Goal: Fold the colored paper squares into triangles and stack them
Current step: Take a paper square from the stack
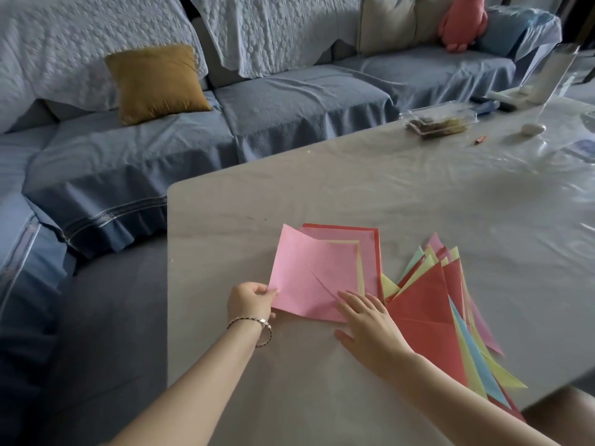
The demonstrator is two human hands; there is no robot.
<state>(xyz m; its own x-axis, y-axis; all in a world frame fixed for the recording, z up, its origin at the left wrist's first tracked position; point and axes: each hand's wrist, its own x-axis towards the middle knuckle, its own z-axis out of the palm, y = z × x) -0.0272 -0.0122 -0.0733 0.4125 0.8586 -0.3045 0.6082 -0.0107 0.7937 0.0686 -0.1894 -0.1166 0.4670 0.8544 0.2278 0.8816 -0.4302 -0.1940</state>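
A pink paper square (302, 275) lies on top of a small pile of unfolded squares (368, 252) in pink, yellow and red. Its left part is lifted and bent over. My left hand (251, 299) pinches the pink sheet's near left corner. My right hand (367, 320) lies flat with straight fingers on the sheet's near right edge. To the right, a fanned stack of folded triangles (428, 304) has a red one on top, with yellow, blue, green and pink ones under it.
The grey table (354, 194) has its left edge close to a blue-covered sofa (257, 101). At the far right stand a clear plastic box (438, 119), a small white object (533, 127) and a clear stand (553, 75). A mustard cushion (154, 82) sits on the sofa.
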